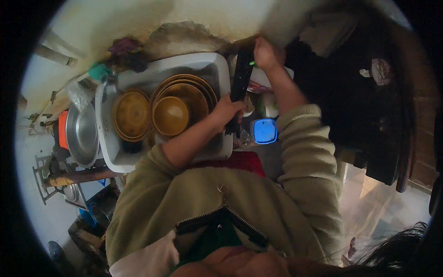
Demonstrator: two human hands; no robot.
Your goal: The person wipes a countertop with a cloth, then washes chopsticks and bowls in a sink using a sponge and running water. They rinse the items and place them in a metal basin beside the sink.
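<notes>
My left hand (pixel 226 112) grips the lower part of a long, flat black bar (pixel 242 74), held at a steep slant over the right rim of a large white plastic basin (pixel 162 62). At the bar's upper end my right hand (pixel 267 53) is curled, its knuckles close to the wall. A small bright green end (pixel 252 63) sticks out by this hand, against the bar; the rest of it is hidden. Inside the basin stand nested brown bowls (pixel 171 116) and, left of them, a stack of round brown dishes (pixel 131 113).
A metal basin (pixel 82 135) leans left of the white one, beside an orange thing (pixel 63 130). Right of the left hand are a blue-lidded container (pixel 265 131) and a pale green round thing (pixel 267 105). A stained wall (pixel 197 17) rises behind. A dark surface (pixel 346 93) fills the right.
</notes>
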